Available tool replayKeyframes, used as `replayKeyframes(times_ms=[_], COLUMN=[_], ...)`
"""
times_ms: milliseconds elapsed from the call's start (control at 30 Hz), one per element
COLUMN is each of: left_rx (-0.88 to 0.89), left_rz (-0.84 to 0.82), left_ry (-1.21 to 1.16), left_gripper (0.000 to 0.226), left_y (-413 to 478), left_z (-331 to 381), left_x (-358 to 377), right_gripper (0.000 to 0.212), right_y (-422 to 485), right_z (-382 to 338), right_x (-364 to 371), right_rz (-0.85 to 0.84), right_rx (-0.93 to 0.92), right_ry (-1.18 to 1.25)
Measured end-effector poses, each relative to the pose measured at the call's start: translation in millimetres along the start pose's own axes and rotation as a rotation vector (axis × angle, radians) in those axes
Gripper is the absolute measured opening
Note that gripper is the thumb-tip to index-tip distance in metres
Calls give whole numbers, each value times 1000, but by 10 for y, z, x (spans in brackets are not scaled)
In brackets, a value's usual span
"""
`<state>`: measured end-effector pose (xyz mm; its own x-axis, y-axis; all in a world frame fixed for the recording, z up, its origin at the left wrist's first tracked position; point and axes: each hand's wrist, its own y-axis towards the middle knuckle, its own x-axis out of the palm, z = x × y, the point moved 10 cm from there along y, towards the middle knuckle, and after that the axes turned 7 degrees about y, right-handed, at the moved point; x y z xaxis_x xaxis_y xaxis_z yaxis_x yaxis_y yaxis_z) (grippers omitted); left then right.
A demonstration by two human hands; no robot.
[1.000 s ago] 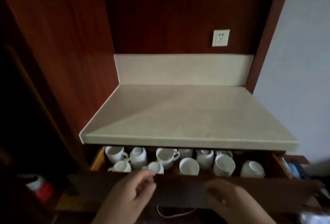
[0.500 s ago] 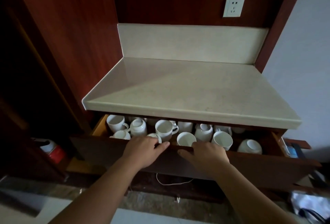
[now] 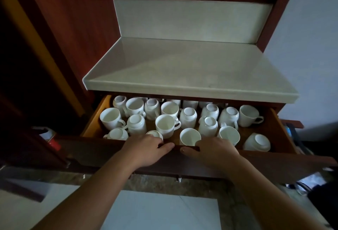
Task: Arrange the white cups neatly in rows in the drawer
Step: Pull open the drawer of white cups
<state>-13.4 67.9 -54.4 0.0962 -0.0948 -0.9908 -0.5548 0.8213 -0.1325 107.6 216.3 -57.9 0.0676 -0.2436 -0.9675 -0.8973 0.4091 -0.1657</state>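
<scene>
The near front edge of the drawer (image 3: 265, 162) is gripped by the left hand (image 3: 146, 149) and the right hand (image 3: 215, 151), fingers curled over it. The white cups (image 3: 165, 125) are scattered inside the drawer, below the countertop (image 3: 182, 68), some upright, some upside down.

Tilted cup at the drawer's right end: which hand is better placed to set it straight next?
Probably right. The right hand grips the drawer front close beside the tilted cup. The left hand grips further left and would have to cross over.
</scene>
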Motion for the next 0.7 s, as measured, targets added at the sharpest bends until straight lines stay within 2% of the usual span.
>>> replayKeyframes(times_ms=[200, 400, 700], left_rx=[56, 53, 45], left_rz=[54, -25, -67], left_ry=[23, -28, -50], left_gripper=[69, 73, 75], left_y=[-320, -595, -916], left_z=[91, 100, 178], left_x=[-5, 134, 185], right_gripper=[92, 104, 102], right_y=[-312, -625, -930], right_z=[-80, -173, -245], right_x=[79, 179, 273], right_rz=[56, 21, -57], right_rx=[19, 36, 34], right_ry=[57, 68, 144])
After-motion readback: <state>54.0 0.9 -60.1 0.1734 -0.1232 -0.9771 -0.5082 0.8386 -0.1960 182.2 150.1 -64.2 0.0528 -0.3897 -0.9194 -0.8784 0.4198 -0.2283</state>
